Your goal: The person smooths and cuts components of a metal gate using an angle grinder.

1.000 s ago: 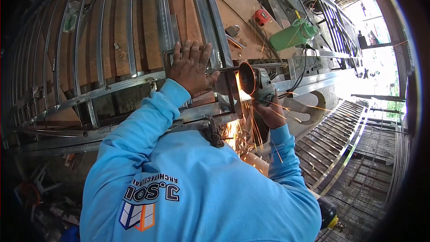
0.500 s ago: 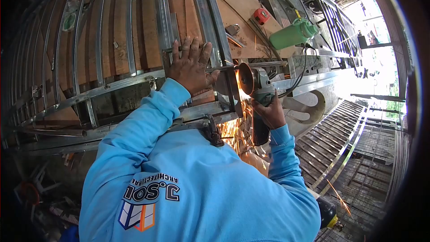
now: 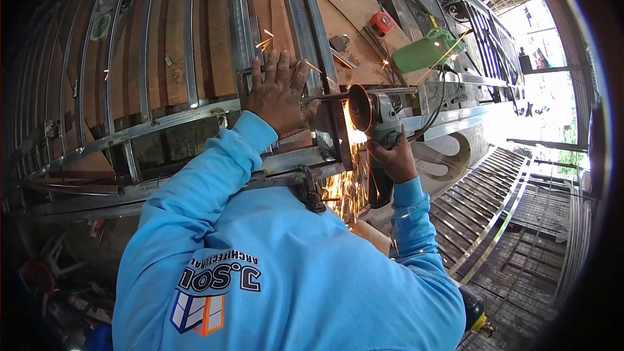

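Note:
My left hand (image 3: 278, 97) lies flat with its fingers spread, pressing on the metal pieces at the frame's corner. In my right hand (image 3: 398, 156) is an angle grinder (image 3: 388, 117), its fingers wrapped round the body. The grinder's disc (image 3: 360, 110) stands upright against the end of a dark metal piece (image 3: 335, 127), just right of my left hand. Bright sparks (image 3: 350, 187) pour down from the contact toward my body. Below my left hand, a clamp (image 3: 311, 190) sits at the near edge of the metalwork.
A barred metal frame (image 3: 148, 45) spreads over wooden boards at left. Beyond the grinder lie a red tape measure (image 3: 381, 23) and a green bottle (image 3: 422, 52). A black cable (image 3: 442, 105) runs behind the grinder. Another barred panel (image 3: 478, 208) lies at right.
The grinder has shifted very slightly up and to the right. Sparks now also fly above my left hand and across the green bottle. My left hand stays in place.

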### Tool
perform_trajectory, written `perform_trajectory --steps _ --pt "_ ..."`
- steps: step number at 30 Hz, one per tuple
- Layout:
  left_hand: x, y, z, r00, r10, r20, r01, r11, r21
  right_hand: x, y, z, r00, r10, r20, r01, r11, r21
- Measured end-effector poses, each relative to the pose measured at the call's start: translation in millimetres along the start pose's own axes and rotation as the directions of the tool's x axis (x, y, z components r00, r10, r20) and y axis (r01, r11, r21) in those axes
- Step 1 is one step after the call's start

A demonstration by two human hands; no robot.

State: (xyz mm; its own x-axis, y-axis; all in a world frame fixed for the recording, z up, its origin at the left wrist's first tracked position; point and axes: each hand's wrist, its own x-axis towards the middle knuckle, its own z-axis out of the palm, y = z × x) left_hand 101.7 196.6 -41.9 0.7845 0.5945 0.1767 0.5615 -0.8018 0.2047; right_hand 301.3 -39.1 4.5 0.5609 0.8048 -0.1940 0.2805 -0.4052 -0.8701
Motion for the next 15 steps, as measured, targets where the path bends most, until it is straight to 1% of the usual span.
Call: perform_trajectory --steps 1,3,7,10,11,14,15 --pt "-0.2 -0.2 0.5 1.000 0.000 0.000 0.000 1.000 -0.007 -1.1 -5.4 1.1 1.000 -0.002 0.002 0.002 1.000 0.016" --pt "0.1 0.0 1.5 1.000 0.001 -0.003 -0.001 1.000 -0.018 1.6 27.3 -4.9 1.000 0.011 -0.001 -0.011 1.000 0.001" --pt "0.5 -0.6 2.0 1.000 -0.003 -0.001 0.003 1.000 -0.013 -2.6 6.1 -1.4 0.998 0.058 0.015 -0.058 0.998 0.027" --pt "0.5 0.4 -0.9 1.000 -0.010 0.011 0.010 1.000 -0.005 -0.2 15.8 -2.1 0.997 0.078 0.027 -0.077 0.996 -0.053" --pt "0.3 0.7 -1.4 1.000 -0.012 0.016 0.012 1.000 -0.004 -1.4 12.1 0.2 0.999 0.040 0.006 -0.040 0.998 -0.042" --pt "0.7 0.2 0.5 1.000 -0.013 0.010 0.013 1.000 -0.015 -1.7 -6.1 0.2 0.999 0.042 0.022 -0.041 0.999 -0.024" --pt "0.8 0.1 1.1 1.000 -0.012 0.012 0.012 1.000 -0.021 -0.1 -1.7 -1.1 0.999 0.032 0.022 -0.031 0.999 -0.045"
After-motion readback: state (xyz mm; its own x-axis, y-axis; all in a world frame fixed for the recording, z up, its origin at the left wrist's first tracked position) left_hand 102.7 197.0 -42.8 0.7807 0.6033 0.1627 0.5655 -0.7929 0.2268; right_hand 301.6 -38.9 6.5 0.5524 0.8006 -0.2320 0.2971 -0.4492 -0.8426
